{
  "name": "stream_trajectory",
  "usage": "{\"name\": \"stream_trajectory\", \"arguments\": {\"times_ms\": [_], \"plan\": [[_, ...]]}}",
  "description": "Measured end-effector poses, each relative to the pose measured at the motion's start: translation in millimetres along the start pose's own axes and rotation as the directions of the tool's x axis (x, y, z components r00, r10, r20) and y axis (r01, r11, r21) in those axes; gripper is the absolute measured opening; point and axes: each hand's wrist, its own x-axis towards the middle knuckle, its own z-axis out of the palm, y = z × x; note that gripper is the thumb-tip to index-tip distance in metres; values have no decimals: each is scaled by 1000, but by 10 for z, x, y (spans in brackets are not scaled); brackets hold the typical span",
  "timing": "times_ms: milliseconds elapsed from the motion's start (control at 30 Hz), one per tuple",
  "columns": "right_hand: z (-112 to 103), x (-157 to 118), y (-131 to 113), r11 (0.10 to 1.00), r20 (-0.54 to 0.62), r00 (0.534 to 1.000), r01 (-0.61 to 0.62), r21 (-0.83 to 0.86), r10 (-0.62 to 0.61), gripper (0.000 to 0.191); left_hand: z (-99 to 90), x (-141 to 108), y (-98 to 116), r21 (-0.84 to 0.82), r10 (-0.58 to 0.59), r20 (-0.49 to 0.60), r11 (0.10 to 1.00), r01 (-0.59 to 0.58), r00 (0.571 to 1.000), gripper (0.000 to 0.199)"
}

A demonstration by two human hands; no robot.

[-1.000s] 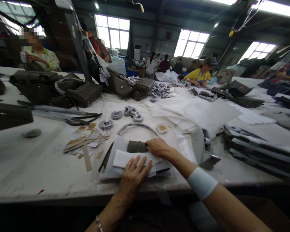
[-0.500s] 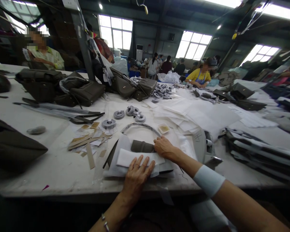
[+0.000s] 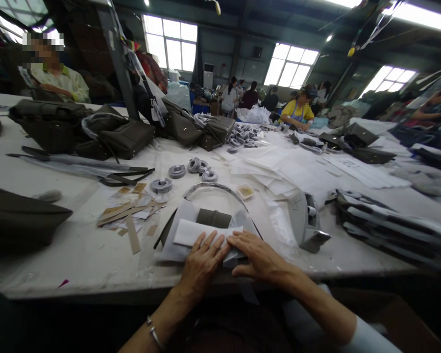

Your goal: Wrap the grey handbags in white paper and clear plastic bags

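A dark olive bag [image 3: 213, 218] lies flat near the table's front edge, with white wrapping sheet around it and its wrapped handle [image 3: 220, 186] arched away from me. Across the bag rests a folded white foam strip [image 3: 186, 232]. My left hand [image 3: 203, 260] lies on the strip with its fingers stretched out. Beside it, my right hand [image 3: 256, 255] presses flat on the strip's right end, fingers extended and thumb apart. The hands' fingertips almost meet. Part of the bag is hidden under the strip and my hands.
Left of the bag lie paper and card scraps [image 3: 132, 215]. Behind are coiled grey straps [image 3: 160, 185] and a small dish [image 3: 245, 191]. A tape dispenser [image 3: 308, 220] stands to the right, near stacked wrapped pieces [image 3: 382, 230]. Olive bags [image 3: 125, 137] sit farther back; co-workers are beyond.
My right hand has moved from the bag's upper right side down onto the foam strip, its fingers now spread. My left hand stays on the strip. The view has shifted slightly.
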Motion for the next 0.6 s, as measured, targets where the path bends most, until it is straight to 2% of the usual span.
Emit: {"name": "stream_trajectory", "arguments": {"times_ms": [67, 133, 200, 267, 333, 533, 600], "plan": [[97, -65, 37, 1000, -48, 999, -14, 23, 15, 71, -42, 19, -12, -47, -18, 65, 999, 21, 998, 45], [164, -83, 61, 999, -128, 992, -1, 34, 5, 56, -76, 43, -8, -80, -47, 146, 995, 59, 988, 52], [206, -78, 63, 998, -223, 975, 34, 48, -23, 36, -87, 65, 8, -80, -57, 176, 994, 72, 983, 52], [221, -64, 43, 996, -289, 956, 64, 63, -43, 19, -75, 80, 27, -53, -49, 132, 997, 56, 990, 45], [204, -50, 10, 994, -331, 942, 81, 68, -55, 11, -56, 88, 41, -26, -42, 68, 999, 44, 997, 41], [65, -125, -27, 969, -372, 904, 244, 48, -209, 15, -21, 107, 82, -29, -76, 36, 997, 78, 996, 32], [78, -199, -2, 960, -380, 898, 268, 77, -221, 16, -10, 109, 105, -24, -91, 37, 996, 91, 995, 31]]}}
